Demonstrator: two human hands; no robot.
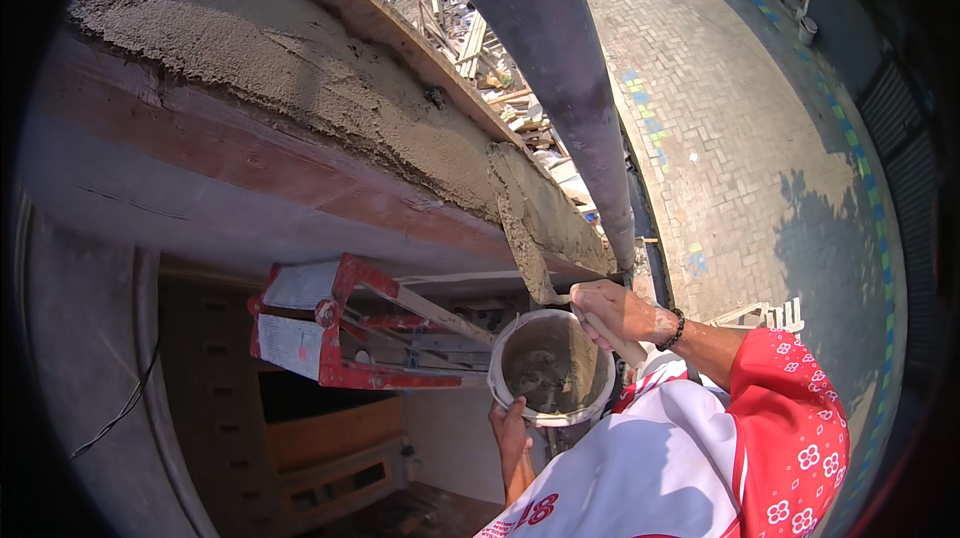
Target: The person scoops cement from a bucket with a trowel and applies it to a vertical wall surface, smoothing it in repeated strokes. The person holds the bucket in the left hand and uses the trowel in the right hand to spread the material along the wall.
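Observation:
My right hand (618, 312) is closed around the wooden handle of a trowel (522, 243). Its long, mortar-coated blade points up and away, against the edge of the ledge. Grey mortar (330, 88) covers the top of this ledge, rough in places and smoother in others. Just below the trowel is a white bucket (497, 381), its inside smeared with mortar and wet mortar lying at the bottom. The fingers of my left hand (511, 430) grip the bucket's near left rim and side.
A red and white stepladder (325, 323) stands left of the bucket, below the ledge. A wooden board (385, 18) edges the mortar's far side. Beyond it a thick dark post (560, 68) slants past debris (480, 43). A paved street (720, 128) lies far below on the right.

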